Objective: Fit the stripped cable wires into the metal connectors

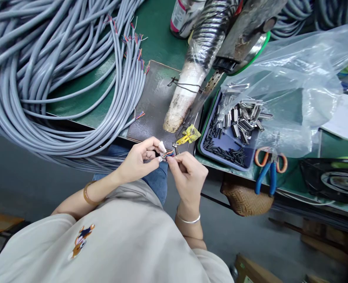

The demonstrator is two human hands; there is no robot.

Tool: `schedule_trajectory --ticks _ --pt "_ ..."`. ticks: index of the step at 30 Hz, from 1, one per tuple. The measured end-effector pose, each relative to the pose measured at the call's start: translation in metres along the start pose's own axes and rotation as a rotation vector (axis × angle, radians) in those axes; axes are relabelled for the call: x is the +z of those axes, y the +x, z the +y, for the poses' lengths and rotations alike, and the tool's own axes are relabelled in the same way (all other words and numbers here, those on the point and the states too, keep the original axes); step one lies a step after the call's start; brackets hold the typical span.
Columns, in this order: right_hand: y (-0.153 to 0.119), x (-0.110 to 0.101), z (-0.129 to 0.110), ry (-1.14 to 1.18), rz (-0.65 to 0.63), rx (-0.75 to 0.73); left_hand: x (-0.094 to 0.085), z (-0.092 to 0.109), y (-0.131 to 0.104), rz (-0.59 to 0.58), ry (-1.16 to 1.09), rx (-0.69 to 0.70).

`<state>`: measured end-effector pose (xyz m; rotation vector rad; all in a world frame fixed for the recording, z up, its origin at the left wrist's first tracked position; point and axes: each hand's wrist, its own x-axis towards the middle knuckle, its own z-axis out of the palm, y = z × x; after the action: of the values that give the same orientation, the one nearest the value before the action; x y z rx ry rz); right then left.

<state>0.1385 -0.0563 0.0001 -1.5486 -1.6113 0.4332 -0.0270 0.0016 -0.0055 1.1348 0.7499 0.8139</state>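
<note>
Thin coloured wires [168, 154] run between my two hands in front of the bench edge. Their ends reach a small metal multi-pin connector [175, 148], which sits beside a yellow clip [184, 138]. My left hand [141, 159] is closed, thumb and fingertips pinching the wires from the left. From the other side, my right hand [188, 171] pinches the same wires with thumb and forefinger, just below the connector. Exactly where each fingertip presses is partly hidden.
Large bundles of grey cable [103, 129] with stripped ends cover the left. A wrapped duct [188, 78] and a soldering iron [213, 80] reach down ahead. At right are a blue tray [224, 162] of connectors and black sleeves, a plastic bag [303, 98] and cutters [270, 171].
</note>
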Motion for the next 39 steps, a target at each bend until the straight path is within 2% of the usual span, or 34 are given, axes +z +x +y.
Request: schedule_trajectory --ticks 2,4,5,9,11,13,16,18,20,25,31,35,39 --pt "-0.001 0.000 0.001 -0.033 -0.060 -0.041 -0.001 0.000 -0.001 -0.018 0.039 -0.004" --pt "-0.003 -0.001 0.002 -0.027 -0.028 -0.039 -0.001 0.001 -0.001 -0.031 0.081 0.012" --pt "-0.005 -0.002 0.003 -0.005 0.050 -0.020 -0.001 0.001 -0.001 -0.027 0.100 0.025" --pt "-0.007 -0.008 0.007 0.139 0.518 0.003 0.001 -0.002 0.000 0.058 0.113 0.064" --pt "-0.007 -0.009 0.010 0.157 0.602 -0.005 0.001 -0.003 0.001 0.099 0.072 0.037" --pt "-0.008 -0.008 0.012 0.131 0.564 0.028 0.000 -0.004 0.002 0.101 0.007 -0.018" --pt "-0.011 -0.004 0.014 0.144 0.386 0.082 -0.004 -0.002 0.004 0.051 -0.072 -0.093" --pt "-0.012 0.000 0.014 0.218 0.228 0.125 -0.005 0.000 0.006 0.032 -0.082 -0.098" --pt "-0.013 0.004 0.014 0.284 0.161 0.175 -0.004 0.001 0.006 0.038 -0.043 -0.065" --pt "-0.012 0.011 0.016 0.215 0.286 0.142 0.004 -0.007 0.007 0.173 0.285 0.175" --pt "-0.006 0.011 0.020 0.181 0.225 0.094 0.009 -0.011 0.014 0.290 0.559 0.453" --pt "0.002 0.009 0.019 0.198 0.215 0.071 0.010 -0.008 0.019 0.322 0.611 0.506" --pt "0.007 0.008 0.019 0.212 0.210 0.047 0.010 -0.005 0.021 0.304 0.645 0.550"
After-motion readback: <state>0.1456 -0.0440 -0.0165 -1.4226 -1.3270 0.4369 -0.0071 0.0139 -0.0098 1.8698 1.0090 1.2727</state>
